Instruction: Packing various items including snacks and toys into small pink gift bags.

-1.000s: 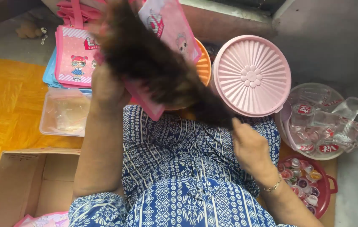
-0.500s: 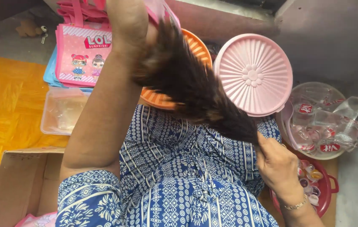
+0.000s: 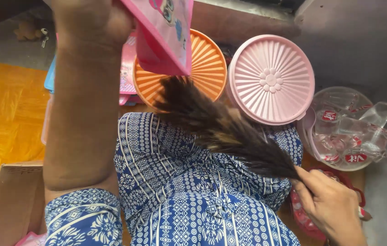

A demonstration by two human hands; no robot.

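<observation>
Midway, judging: left hand (image 3: 91,20) grips a raised pink fabric pouch (image 3: 166,32); right hand (image 3: 332,205) clasps the brown feather duster (image 3: 225,130), plumes just below the pouch.

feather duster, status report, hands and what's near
Left hand holds pink pouch up. Right hand holds feather duster, tip below pouch. Orange lid, pink lid behind.

A wooden surface (image 3: 359,175) is seen bearing orange (image 3: 204,64) and pink (image 3: 270,79) ribbed round lids and a clear packet-filled tub (image 3: 348,132).
</observation>
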